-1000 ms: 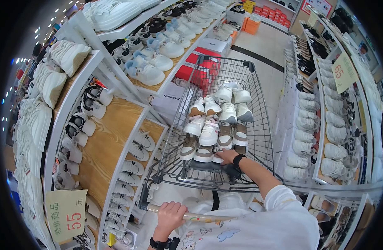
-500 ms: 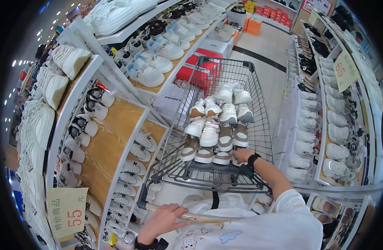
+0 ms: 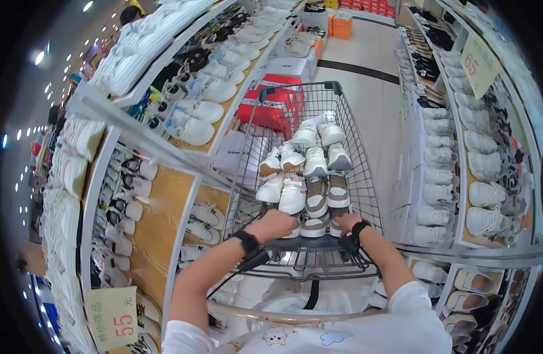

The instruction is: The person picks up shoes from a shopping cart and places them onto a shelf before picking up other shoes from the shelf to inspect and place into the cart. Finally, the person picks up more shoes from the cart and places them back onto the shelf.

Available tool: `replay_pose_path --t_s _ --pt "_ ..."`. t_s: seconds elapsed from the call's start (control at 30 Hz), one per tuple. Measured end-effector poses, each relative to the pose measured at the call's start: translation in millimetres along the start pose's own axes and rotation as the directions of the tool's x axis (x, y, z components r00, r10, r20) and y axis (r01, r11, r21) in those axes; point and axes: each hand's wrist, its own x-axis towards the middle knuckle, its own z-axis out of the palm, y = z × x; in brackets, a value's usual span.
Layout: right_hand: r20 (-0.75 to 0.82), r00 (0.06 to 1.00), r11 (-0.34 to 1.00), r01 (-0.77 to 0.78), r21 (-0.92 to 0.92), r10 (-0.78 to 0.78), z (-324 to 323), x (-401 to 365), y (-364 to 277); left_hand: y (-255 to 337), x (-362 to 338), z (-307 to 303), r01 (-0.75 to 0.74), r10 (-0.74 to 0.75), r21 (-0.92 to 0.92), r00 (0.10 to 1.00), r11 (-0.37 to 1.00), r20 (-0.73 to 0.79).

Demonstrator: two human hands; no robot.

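Observation:
A wire shopping cart (image 3: 366, 174) stands in front of me, with several pairs of sneakers piled inside. White sneakers (image 3: 292, 197) fill the upper rows; the nearest are grey-brown-and-white sneakers (image 3: 315, 227). My left hand (image 3: 276, 225) is closed over a sneaker at the near left of the pile, its fingertips partly hidden. At the near right, my right hand (image 3: 344, 223) has its fingers curled on another grey-brown-and-white sneaker. Both wrists wear black bands. The cart's handle (image 3: 242, 311) runs close to my shirt, with neither hand on it.
Shelves of white sneakers (image 3: 191, 127) line the left side, beside a 55 price sign (image 3: 112, 318). Another shoe rack (image 3: 478, 147) with a 65 sign (image 3: 479, 65) borders the right. Red boxes (image 3: 271, 109) stand left of the cart. Tiled aisle floor (image 3: 366, 53) extends ahead.
My left hand has left the cart handle and reached forward to the near-left sneakers. My right hand stays at the near-right sneaker. The view has shifted slightly.

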Motion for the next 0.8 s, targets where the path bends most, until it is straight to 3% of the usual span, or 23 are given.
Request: replay_pose_path --t_s 0.13,0.23,0.27,0.37,0.5,0.57,0.7,0.8 --pt "0.152 0.978 0.988 -0.13 -0.086 0.142 -22 -12 -22 -6 64 75 -0.084 0.087 0.132 0.996 0.988 -0.017" --pt "0.114 0.976 0.98 -0.172 -0.101 0.183 -19 6 -19 0 100 111 -0.073 0.088 0.236 0.995 0.969 -0.05" --pt "0.072 0.991 0.985 -0.107 -0.136 0.117 -22 -1 -20 7 106 107 -0.082 0.075 0.234 0.996 0.969 0.039" --pt "-0.001 0.999 0.977 0.042 -0.209 -0.043 -12 0 -20 16 124 121 -0.047 0.052 0.2 0.998 0.979 -0.019" --pt "-0.014 0.995 0.978 0.098 -0.186 -0.102 -18 -14 -21 26 129 113 -0.02 0.015 0.139 0.999 0.99 0.037" --pt "-0.043 0.991 0.974 0.116 -0.192 -0.126 -19 -17 -21 18 137 145 -0.003 0.01 0.113 0.998 0.994 -0.059" --pt "-0.03 0.98 0.949 0.183 -0.257 -0.197 -20 -18 -16 24 131 111 -0.012 0.018 -0.053 0.994 0.999 0.112" --pt "-0.066 0.958 0.919 0.246 -0.307 -0.279 -13 -18 -10 18 133 120 -0.051 0.063 -0.12 0.993 0.991 0.099"
